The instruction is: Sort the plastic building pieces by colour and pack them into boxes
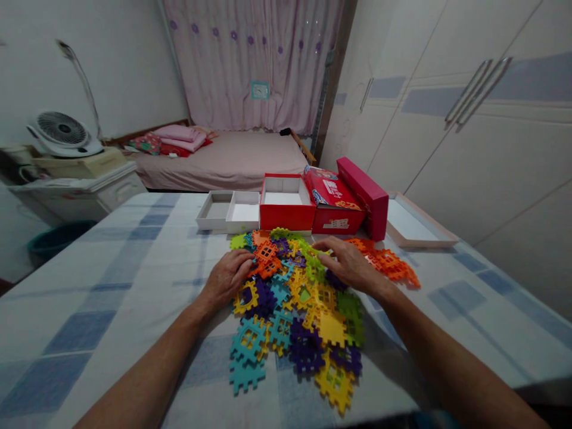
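A heap of interlocking plastic building pieces with toothed edges lies on the table, in orange, yellow, teal, purple and green. My left hand (229, 275) is at the heap's left side, its fingers bent and closed at the edge of an orange window-like piece (267, 252). At the right side, my right hand (349, 262) reaches over lime green pieces (314, 267), thumb and forefinger apart, fingertips touching them. Nearer to me lie teal pieces (248, 338), purple pieces (306, 347) and yellow pieces (334, 381). More orange pieces (393, 266) lie beyond my right wrist.
Behind the heap stand a divided white tray (211, 223), an open red box (286, 217), another red box (338, 220) and an upright red lid (367, 196). A shallow pale tray (422, 243) sits at the right. A checked cloth (111, 286) covers the table.
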`<state>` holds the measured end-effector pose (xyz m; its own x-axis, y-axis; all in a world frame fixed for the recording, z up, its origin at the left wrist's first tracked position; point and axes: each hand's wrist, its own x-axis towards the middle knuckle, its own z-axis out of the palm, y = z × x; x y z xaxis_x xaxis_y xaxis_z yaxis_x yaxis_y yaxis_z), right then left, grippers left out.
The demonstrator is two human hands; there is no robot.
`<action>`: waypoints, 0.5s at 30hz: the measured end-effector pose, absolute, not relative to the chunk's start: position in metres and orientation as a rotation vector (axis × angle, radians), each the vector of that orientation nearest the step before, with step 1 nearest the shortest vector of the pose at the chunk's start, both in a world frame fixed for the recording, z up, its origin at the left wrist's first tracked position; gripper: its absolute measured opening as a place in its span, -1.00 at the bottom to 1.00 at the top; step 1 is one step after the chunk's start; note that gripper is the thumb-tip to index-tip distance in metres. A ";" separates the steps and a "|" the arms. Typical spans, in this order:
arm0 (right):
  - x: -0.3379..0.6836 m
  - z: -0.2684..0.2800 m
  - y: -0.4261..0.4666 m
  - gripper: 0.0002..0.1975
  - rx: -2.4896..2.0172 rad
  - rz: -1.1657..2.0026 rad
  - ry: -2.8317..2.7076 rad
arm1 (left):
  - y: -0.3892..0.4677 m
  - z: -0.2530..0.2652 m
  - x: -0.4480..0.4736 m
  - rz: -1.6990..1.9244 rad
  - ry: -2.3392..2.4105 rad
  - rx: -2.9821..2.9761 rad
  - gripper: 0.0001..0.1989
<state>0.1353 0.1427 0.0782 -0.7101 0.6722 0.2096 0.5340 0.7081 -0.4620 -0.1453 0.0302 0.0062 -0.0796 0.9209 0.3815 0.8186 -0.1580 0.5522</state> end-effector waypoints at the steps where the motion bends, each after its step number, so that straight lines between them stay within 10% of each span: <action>1: 0.123 0.079 0.140 -0.72 -0.828 0.530 -2.593 | 0.030 0.007 -0.145 1.063 1.934 2.025 -0.59; 7: 0.060 0.064 0.130 -0.35 -0.474 0.436 -2.878 | 0.031 0.005 -0.145 1.092 1.920 2.035 -0.60; 15: 0.043 0.055 0.127 -0.74 -0.552 0.145 -2.864 | 0.031 0.005 -0.143 1.132 1.880 1.976 -0.61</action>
